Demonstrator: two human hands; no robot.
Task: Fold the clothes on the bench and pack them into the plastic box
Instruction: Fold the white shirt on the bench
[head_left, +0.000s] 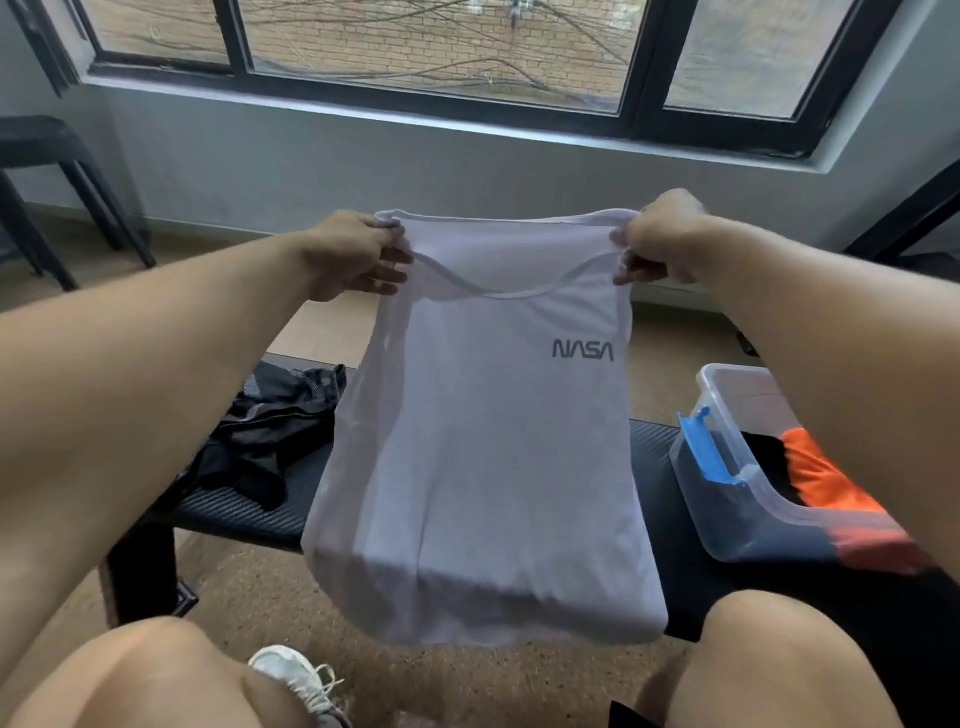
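White NASA tank top (483, 457) hangs at centre frame above the black worktop (249, 512), its shoulder straps pinched by the left hand (353, 254) and right hand (657, 236). Dark clothes (270, 431) lie at 9 o'clock; the plastic box (727, 499), holding orange fabric (826, 478), sits at 3 o'clock.

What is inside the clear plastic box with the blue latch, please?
The clear plastic box holds an orange garment beside a black garment. The person's right forearm covers the far side, so anything there stays hidden.
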